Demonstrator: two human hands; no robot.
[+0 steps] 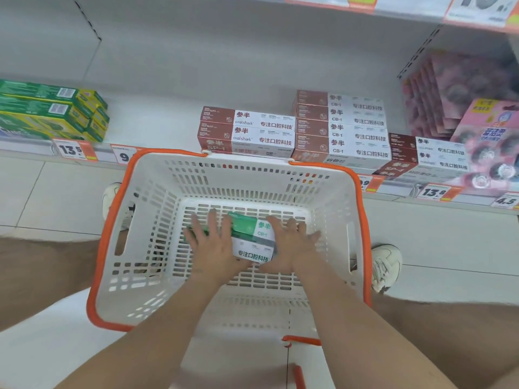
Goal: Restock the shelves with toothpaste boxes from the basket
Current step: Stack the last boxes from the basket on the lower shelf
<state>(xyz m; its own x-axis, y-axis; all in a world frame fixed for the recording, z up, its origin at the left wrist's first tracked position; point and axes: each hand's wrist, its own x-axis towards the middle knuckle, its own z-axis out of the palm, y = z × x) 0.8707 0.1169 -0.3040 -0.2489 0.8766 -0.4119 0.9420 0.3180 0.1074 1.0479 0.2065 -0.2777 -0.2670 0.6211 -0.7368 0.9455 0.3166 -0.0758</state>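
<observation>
Few green toothpaste boxes point(252, 234) lay in basket point(146, 217), pressed between flat-fingered left hand point(213, 244) and right hand point(289, 244); shelf point(154, 116) part-stocked

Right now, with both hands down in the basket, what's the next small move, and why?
Probably close a grip on the green-and-white toothpaste boxes and lift: the left hand and right hand flank them on the floor of the basket, fingers laid flat, not yet curled round.
</observation>
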